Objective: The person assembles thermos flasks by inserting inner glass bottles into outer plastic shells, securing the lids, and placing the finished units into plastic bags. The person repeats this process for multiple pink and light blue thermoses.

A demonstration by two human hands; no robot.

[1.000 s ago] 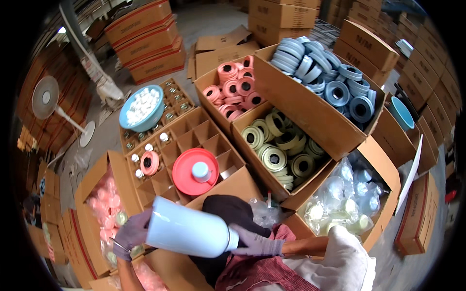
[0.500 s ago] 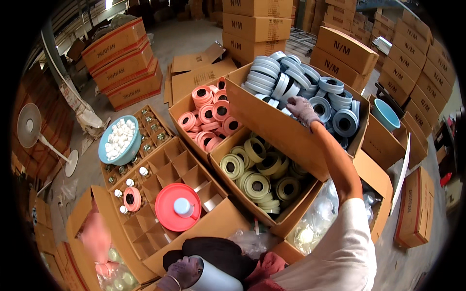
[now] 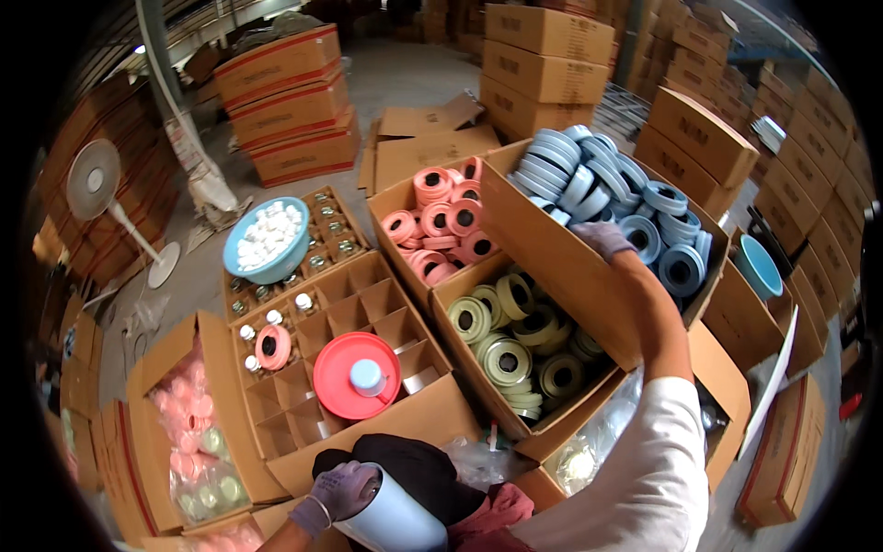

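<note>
My left hand (image 3: 342,489), in a purple-grey glove, is closed on the open rim of a light blue cylinder (image 3: 405,520) tilted near my lap. My right hand (image 3: 604,239), gloved alike, reaches over the raised flap (image 3: 552,248) of a carton and touches or nearly touches the light blue ring-shaped lids (image 3: 636,237) heaped inside. Its fingers are partly hidden, so whether they grip a lid cannot be told. Before me, a red round lid (image 3: 336,391) with a light blue knob-like piece (image 3: 367,376) lies on a divided carton (image 3: 414,414).
Left of the lids stand pink rings (image 3: 441,219) and pale green rings (image 3: 506,361) in cartons. A blue basin (image 3: 244,267) holds white caps (image 3: 269,237). White-capped bottles (image 3: 303,302) sit in the divided carton. A fan (image 3: 95,179) and stacked cartons (image 3: 285,106) stand beyond.
The view has shifted, so the scene sits further right. My right hand has drawn back from the lids toward the carton flap. My left hand still holds the cylinder, now showing more of it.
</note>
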